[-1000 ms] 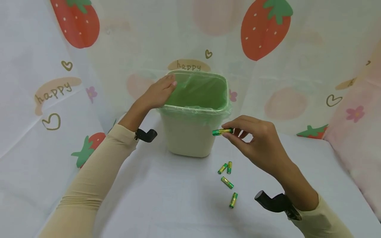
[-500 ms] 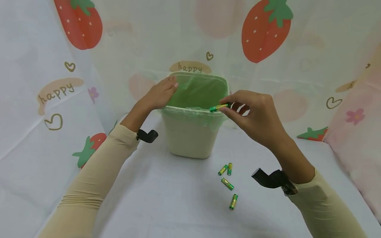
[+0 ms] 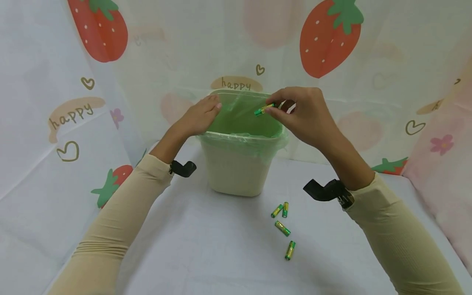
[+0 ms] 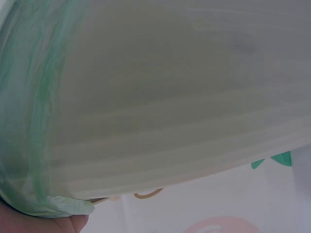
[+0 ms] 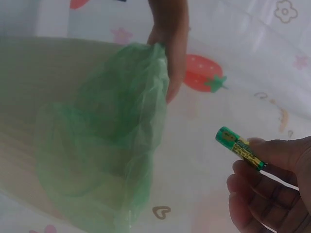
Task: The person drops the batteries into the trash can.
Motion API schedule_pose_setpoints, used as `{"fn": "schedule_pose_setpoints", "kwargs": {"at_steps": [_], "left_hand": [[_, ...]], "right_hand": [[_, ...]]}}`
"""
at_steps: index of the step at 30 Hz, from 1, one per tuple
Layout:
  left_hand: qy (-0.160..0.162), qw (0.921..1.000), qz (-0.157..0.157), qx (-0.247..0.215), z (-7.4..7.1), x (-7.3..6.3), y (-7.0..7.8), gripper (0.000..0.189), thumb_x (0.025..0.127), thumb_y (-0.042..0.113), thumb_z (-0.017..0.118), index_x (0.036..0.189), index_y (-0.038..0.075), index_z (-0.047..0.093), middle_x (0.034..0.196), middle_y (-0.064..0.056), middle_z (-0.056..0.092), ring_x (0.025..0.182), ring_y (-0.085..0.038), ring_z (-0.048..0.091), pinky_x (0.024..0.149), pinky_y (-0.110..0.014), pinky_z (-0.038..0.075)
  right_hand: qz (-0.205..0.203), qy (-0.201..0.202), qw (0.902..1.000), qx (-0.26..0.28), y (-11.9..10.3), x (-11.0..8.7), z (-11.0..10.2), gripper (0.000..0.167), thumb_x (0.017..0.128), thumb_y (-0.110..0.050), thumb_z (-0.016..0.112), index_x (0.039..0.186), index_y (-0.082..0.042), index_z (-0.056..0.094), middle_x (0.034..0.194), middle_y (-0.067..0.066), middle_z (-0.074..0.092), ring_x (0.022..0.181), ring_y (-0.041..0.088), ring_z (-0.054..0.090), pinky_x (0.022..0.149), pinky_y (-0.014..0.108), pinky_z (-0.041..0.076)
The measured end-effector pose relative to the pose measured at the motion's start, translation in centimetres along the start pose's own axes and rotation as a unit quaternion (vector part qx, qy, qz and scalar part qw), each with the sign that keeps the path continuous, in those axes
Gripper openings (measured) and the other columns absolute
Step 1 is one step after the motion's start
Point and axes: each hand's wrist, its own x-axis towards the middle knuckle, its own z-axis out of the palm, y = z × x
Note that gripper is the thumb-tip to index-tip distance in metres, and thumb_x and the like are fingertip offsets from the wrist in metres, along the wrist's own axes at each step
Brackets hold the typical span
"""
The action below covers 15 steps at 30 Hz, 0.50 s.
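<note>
Pinching a green-and-yellow battery (image 3: 262,110) in the right grip (image 3: 304,112), thumb against fingertips, and holding it tilted above the open mouth of a pale bin (image 3: 236,168). Covering the battery's right end with fingers in the head view; showing more of its length in the right wrist view, but blurring the label print past reading. Resting the left grip (image 3: 199,114) at the bin's left rim, hiding too much of the thumb and palm to tell curled round the rim from lying flat. Catching only a sliver of that hand in the lower left corner of the left wrist view, beside a broad, dim stretch of bin wall. Showing a thin green liner (image 5: 102,155) folded over the rim, masking the bottom of the bin. Showing four loose batteries (image 3: 282,228) on the white cloth (image 3: 191,237), in front of the bin and to its right: two at the back, touching or just beside each other, hard to tell which; one slanting in the middle; one nearest the camera. Cutting off both beige sleeves (image 3: 103,225) at the bottom edge and the large printed strawberries (image 3: 330,45) at the top.
</note>
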Motion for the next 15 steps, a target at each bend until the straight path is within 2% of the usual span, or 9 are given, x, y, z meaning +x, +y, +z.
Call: {"fn": "schedule_pose_setpoints", "kwargs": {"at_steps": [9,15], "left_hand": [[0.002,1.0000,0.005,0.007,0.1,0.2,-0.4,0.059,0.114,0.032,0.018,0.160,-0.004,0.008,0.169,-0.019,0.005,0.157,-0.029,0.000,0.126,-0.041,0.004],[-0.002,1.0000,0.001,0.008,0.0,0.2,-0.5,0.060,0.114,0.033,0.018,0.160,-0.003,0.007,0.169,-0.018,0.004,0.157,-0.029,-0.001,0.126,-0.041,0.003]], "right_hand": [[0.057,-0.039,0.9976,0.000,1.6,1.7,2.0,0.010,0.093,-0.014,0.076,0.098,-0.006,0.080,0.088,0.005,0.076,0.072,0.017,0.068,0.067,0.025,0.049],[0.072,-0.076,0.9945,0.007,2.7,2.4,3.2,0.010,0.092,-0.012,0.077,0.098,-0.005,0.080,0.092,0.006,0.076,0.073,0.019,0.069,0.069,0.031,0.052]]}}
